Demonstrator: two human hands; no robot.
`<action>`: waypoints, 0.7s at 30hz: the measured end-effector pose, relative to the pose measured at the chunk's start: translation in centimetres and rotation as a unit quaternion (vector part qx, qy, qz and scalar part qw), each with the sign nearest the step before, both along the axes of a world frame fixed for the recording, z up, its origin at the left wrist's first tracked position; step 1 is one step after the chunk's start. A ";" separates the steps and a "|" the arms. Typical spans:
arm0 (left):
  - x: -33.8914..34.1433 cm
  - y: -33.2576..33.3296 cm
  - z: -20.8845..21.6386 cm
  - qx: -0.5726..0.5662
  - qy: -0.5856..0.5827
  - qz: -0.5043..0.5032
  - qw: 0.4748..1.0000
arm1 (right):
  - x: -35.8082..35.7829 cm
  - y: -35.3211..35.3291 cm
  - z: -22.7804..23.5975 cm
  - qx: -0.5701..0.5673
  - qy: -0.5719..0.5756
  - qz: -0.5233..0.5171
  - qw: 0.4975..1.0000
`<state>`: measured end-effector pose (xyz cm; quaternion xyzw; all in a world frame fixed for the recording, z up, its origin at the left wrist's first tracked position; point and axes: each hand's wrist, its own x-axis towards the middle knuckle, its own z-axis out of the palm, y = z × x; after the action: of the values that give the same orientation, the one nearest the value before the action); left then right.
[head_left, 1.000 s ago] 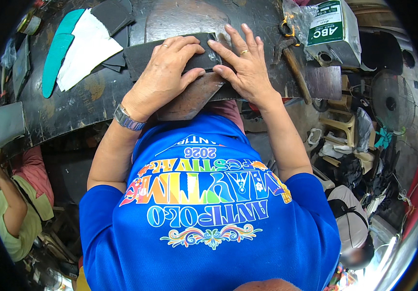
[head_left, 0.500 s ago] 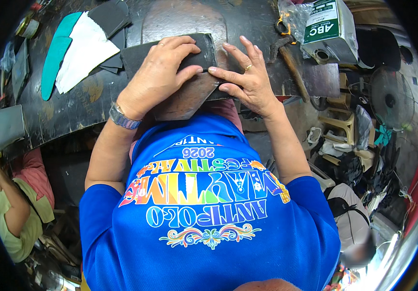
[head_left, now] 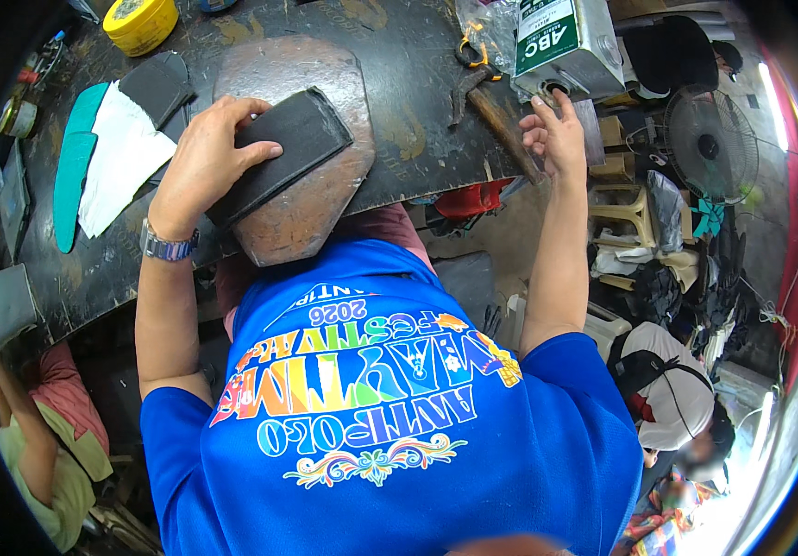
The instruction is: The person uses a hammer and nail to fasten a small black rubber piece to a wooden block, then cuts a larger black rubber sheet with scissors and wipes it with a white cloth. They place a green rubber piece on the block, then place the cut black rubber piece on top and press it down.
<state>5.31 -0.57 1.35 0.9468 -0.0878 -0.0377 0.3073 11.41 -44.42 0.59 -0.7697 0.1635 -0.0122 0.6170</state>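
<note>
A black folded-looking sheet (head_left: 292, 139), perhaps leather, lies slantwise on a brown, worn work board (head_left: 325, 199). My left hand (head_left: 209, 153) grips the sheet near its left end, thumb on top and fingers over the far edge. A wristwatch (head_left: 169, 243) is on that wrist. My right hand (head_left: 554, 139) is raised beside a metal can (head_left: 570, 51) with a green and white label, its fingertips near the round opening. Some fingers stretch out and others curl, with nothing visible in them. Whether the fingertips touch the can I cannot tell.
A hammer (head_left: 501, 130) and orange-handled scissors (head_left: 475, 54) lie left of the can. White paper (head_left: 125, 162), a teal piece (head_left: 75, 171) and dark pieces (head_left: 153, 83) lie at the left. A yellow tub (head_left: 139, 23) stands behind. A fan (head_left: 712, 144) stands right; other people sit nearby.
My right hand has left the black sheet and moved right to the can. The sheet, still under my left hand, is more tilted. The view has shifted, showing the yellow tub.
</note>
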 end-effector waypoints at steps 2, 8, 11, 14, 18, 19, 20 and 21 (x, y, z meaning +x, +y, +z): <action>0.3 -0.1 0.3 -0.010 -0.001 -0.006 1.000 | 1.7 -1.6 -0.7 0.016 0.040 0.023 0.999; -0.2 0.0 2.0 -0.114 -0.132 -0.024 0.984 | 6.4 -4.7 -2.4 0.046 0.102 0.048 0.993; -0.6 -0.5 2.2 -0.123 -0.282 -0.042 0.951 | 8.0 -5.7 -3.2 0.032 0.114 0.051 0.992; -0.4 -1.1 1.2 0.030 -0.385 -0.095 0.917 | 9.1 -6.9 -3.3 0.080 0.147 0.068 0.984; -1.4 -1.9 -1.2 0.082 -0.381 -0.126 0.912 | 9.1 -7.1 -3.4 0.132 0.133 0.040 0.981; -1.8 -1.9 -1.7 0.076 -0.358 -0.119 0.923 | 8.6 -6.7 -3.6 0.157 0.098 0.017 0.983; -2.1 -1.8 -2.2 0.069 -0.347 -0.113 0.929 | 8.1 -6.1 -3.6 0.079 0.076 0.010 0.994; -2.5 -1.6 -2.5 0.063 -0.335 -0.106 0.934 | 7.2 -5.4 -3.5 0.001 0.049 0.001 0.999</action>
<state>2.84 -2.21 -1.17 0.9072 -0.2832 0.2436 0.1937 18.65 -49.87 -2.88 -0.7692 0.1926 0.0264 0.6088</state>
